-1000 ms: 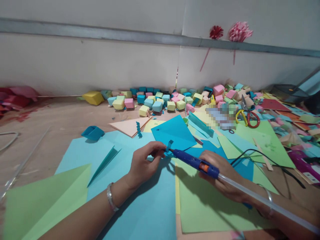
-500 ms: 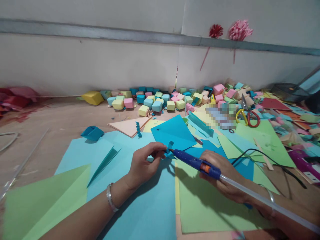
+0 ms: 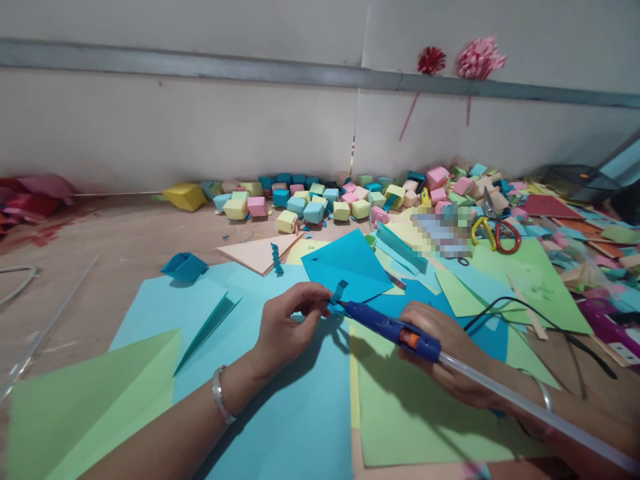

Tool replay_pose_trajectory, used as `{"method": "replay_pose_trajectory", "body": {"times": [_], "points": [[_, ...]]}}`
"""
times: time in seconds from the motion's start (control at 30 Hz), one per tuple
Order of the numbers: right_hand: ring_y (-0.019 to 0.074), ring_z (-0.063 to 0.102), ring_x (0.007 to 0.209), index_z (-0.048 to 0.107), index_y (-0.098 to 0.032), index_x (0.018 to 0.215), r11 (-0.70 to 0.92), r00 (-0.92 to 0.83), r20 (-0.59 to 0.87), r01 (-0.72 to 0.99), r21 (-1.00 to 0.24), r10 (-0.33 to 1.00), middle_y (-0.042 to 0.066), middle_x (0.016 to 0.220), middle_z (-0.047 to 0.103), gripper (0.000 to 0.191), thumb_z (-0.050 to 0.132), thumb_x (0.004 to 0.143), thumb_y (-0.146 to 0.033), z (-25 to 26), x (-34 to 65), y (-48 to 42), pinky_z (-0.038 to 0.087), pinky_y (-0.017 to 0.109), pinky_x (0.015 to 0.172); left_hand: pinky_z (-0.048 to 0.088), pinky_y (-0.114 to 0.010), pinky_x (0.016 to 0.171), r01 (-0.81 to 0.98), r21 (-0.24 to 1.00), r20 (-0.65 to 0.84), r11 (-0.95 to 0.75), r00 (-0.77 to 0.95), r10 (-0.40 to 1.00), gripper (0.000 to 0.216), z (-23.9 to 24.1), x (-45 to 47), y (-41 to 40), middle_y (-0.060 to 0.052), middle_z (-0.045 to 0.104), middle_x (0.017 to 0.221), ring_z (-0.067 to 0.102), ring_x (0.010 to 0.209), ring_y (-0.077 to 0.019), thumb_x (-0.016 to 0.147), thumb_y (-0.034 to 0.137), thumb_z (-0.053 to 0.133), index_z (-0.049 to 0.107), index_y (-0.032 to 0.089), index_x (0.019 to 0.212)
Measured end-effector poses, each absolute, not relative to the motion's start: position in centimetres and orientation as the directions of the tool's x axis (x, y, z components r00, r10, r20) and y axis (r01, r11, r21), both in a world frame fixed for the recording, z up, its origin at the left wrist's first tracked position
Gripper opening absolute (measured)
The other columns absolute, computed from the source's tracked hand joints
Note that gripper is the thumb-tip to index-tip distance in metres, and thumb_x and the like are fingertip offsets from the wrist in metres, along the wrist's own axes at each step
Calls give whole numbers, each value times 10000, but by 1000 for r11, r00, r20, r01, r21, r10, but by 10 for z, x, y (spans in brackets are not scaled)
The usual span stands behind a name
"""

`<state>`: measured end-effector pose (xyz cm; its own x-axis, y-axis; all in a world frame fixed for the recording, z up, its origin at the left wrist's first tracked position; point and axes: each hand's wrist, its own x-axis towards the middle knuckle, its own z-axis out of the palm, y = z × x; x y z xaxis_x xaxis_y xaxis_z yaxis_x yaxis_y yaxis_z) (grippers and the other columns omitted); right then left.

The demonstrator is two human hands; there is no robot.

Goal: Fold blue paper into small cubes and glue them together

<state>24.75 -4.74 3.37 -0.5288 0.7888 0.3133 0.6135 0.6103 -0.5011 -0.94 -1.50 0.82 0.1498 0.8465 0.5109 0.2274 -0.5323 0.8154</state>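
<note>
My left hand (image 3: 293, 317) pinches a small curled strip of blue paper (image 3: 341, 291) above the table. Wrapped round a dark blue glue gun (image 3: 380, 322), my right hand (image 3: 445, 347) points its nozzle left, and the tip is at the strip, seemingly touching it. A clear glue stick (image 3: 525, 393) juts from the gun's back end. Under my left hand lies a large light blue sheet (image 3: 290, 413); under the gun is a green sheet (image 3: 425, 433). Just behind the nozzle a blue paper square (image 3: 345, 263) lies flat.
Many small paper cubes (image 3: 314, 212) line the wall. Scissors (image 3: 495, 230) lie at the back right. A folded blue paper piece (image 3: 185, 267) and another curled blue strip (image 3: 276, 259) sit behind my left hand. A black cord (image 3: 525, 307) loops beside my right wrist.
Almost nothing differs. My left hand and the blue strip have shifted very slightly, with the glue gun's tip still at the strip.
</note>
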Motion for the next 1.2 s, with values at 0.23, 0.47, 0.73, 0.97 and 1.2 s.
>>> {"method": "replay_pose_trajectory", "body": {"times": [0.23,0.47,0.73,0.97,1.2], "points": [[171,489,641,519,-202,812,596,-512,314,611,-521,799,50,716,573,407,365,972,-543,32,249,-47,401,303,575,581,-175,563,270,760,555,-591,204,806,229,6,-11,-15,-15,693,833,686,588,-85,810,9,555,661,167,937],[173,485,640,538,-205,779,575,-516,273,625,-528,812,48,707,559,415,388,956,-549,27,250,-47,391,304,570,596,-189,576,233,802,525,-550,166,835,204,5,-11,-15,-26,682,870,694,617,-96,809,25,559,648,164,930],[163,525,635,544,-223,799,323,-294,181,561,-762,938,17,725,579,283,582,871,-494,39,257,-47,444,302,575,587,-183,566,236,804,524,-545,150,838,212,5,-12,-15,-21,675,875,694,600,-95,805,15,557,638,164,932],[105,550,632,544,-210,958,-186,-171,-213,164,-969,962,-14,856,604,452,809,593,-233,33,235,-49,498,265,577,574,-150,569,325,744,565,-584,162,809,230,20,10,-42,-5,698,883,717,637,-98,833,13,581,622,186,979],[111,554,603,568,-211,907,-154,-204,-162,58,-986,965,-36,717,581,425,815,563,-178,23,215,-61,501,268,558,546,-145,584,455,595,615,-663,274,740,247,29,27,-64,12,743,818,697,612,-80,834,23,582,607,202,1002]]}}
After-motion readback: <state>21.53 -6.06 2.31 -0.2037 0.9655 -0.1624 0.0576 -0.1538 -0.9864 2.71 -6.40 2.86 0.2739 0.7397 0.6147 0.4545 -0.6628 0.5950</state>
